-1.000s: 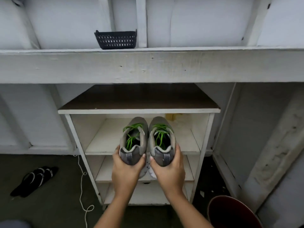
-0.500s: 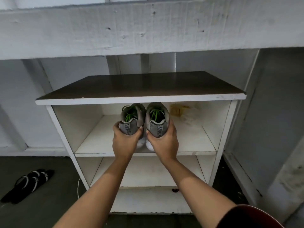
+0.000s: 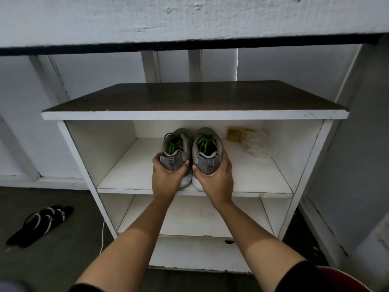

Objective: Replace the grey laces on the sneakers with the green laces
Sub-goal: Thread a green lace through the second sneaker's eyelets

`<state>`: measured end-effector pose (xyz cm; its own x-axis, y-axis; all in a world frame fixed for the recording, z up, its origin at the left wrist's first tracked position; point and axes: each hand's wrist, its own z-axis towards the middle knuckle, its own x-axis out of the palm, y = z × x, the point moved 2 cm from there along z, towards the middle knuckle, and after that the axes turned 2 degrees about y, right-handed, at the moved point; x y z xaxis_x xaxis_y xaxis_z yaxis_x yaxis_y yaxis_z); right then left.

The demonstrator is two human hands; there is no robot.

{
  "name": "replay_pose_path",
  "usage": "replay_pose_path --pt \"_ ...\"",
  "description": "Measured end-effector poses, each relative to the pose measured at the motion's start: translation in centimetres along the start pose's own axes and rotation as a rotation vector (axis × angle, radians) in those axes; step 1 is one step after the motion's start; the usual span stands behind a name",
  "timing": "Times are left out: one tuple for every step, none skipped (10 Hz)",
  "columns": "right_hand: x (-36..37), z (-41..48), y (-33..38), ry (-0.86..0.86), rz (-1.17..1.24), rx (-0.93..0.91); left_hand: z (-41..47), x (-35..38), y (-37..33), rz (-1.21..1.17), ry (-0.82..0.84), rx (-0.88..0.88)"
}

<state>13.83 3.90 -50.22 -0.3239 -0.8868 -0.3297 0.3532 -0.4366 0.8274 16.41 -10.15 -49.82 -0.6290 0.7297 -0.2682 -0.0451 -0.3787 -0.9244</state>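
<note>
Presently: white shelf unit [image 3: 189, 115] with a dark top board. Black sandals [image 3: 42, 222] lie on the floor to its left. Grey left sneaker [image 3: 179, 163] and right sneaker [image 3: 208, 163] sit side by side, touching, heels outward, at the upper shelf's front edge. Left hand [image 3: 166, 182]: fingers clamped round the left heel. Right hand [image 3: 216, 182]: same on the right heel. Green laces [image 3: 203, 144] show in both.

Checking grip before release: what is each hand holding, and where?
Left hand holds the left sneaker by the heel; right hand the right sneaker, likewise.
</note>
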Motion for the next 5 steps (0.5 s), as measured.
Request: replay_pose_path --pt "0.2 0.0 -0.2 0.02 -0.016 0.014 0.1 0.1 0.5 -0.004 0.0 0.021" --pt "0.1 0.3 -0.3 0.044 -0.019 0.025 0.4 0.2 0.7 0.001 0.028 0.028" --pt "-0.2 0.0 -0.2 0.111 -0.018 0.037 0.2 -0.2 0.7 0.017 0.074 0.016" --pt "-0.8 -0.2 -0.1 0.168 -0.017 0.021 0.1 -0.7 0.6 0.042 0.088 -0.013" --pt "-2.3 -2.3 0.3 0.208 0.034 0.035 -2.9 -1.5 -0.2 0.062 0.102 0.007"
